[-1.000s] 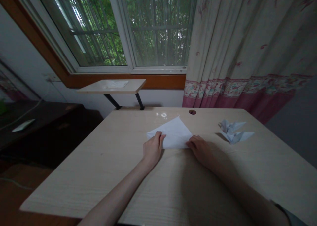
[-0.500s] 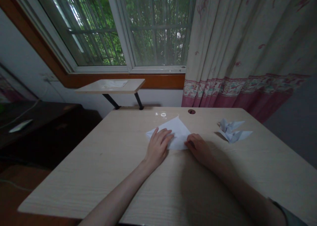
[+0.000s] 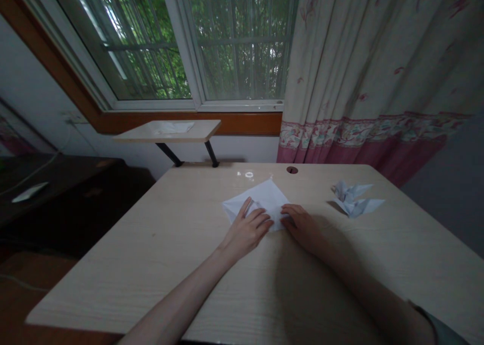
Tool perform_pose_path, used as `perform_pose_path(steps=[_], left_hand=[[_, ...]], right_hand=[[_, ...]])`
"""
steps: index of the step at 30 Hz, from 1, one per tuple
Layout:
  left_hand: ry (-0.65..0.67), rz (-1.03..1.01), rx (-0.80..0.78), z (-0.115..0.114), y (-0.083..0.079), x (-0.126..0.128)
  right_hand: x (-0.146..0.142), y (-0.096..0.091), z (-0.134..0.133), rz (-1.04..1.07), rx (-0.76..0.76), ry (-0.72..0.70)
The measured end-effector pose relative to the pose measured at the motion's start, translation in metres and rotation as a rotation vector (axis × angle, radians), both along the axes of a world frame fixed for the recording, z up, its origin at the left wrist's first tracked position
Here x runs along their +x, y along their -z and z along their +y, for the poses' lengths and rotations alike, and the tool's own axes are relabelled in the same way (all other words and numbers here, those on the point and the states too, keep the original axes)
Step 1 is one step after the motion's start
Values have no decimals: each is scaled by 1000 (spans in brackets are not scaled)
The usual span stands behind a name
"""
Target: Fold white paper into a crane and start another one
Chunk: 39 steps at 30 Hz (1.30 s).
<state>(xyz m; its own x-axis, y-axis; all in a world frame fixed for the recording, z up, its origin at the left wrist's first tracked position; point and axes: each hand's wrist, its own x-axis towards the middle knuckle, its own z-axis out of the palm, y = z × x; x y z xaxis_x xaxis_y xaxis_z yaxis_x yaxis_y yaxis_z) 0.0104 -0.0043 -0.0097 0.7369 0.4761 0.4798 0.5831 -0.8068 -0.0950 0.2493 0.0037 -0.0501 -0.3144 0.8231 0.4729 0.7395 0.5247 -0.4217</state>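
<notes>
Your left hand (image 3: 245, 231) has fingers spread on the paper (image 3: 271, 196) at 7 o'clock, so press evenly. Can't tell if your right hand (image 3: 301, 224) pinches at 4; anchor that edge tho.

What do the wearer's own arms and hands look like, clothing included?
The left hand and right hand are ungloved, with no rings or watch visible. The left forearm is bare as far as it shows; on the right, a dark grey-green sleeve shows near the picture's bottom corner.
</notes>
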Motion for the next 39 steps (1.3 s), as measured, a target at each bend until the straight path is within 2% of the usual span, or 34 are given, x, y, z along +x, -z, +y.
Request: perform_pose_path(steps=[5,14,23,29,35,39], left_hand=[[33,67,38,2,2,-1],[38,70,46,4,0,-2],[39,44,25,6,1,-4],[32,24,25,7,3,-5],[-32,71,-35,4,-2,-5],[-43,95,-55,4,-3,-6]], right_hand=[[2,9,-1,-35,4,-26],[-4,-8,-10,-223,65,36],[-10,-22,-19,-313,37,46],[-10,-22,-20,-338,27,20],[-8,-15,-18,-238,35,-49],[-10,-17,-20,-272,42,-19]])
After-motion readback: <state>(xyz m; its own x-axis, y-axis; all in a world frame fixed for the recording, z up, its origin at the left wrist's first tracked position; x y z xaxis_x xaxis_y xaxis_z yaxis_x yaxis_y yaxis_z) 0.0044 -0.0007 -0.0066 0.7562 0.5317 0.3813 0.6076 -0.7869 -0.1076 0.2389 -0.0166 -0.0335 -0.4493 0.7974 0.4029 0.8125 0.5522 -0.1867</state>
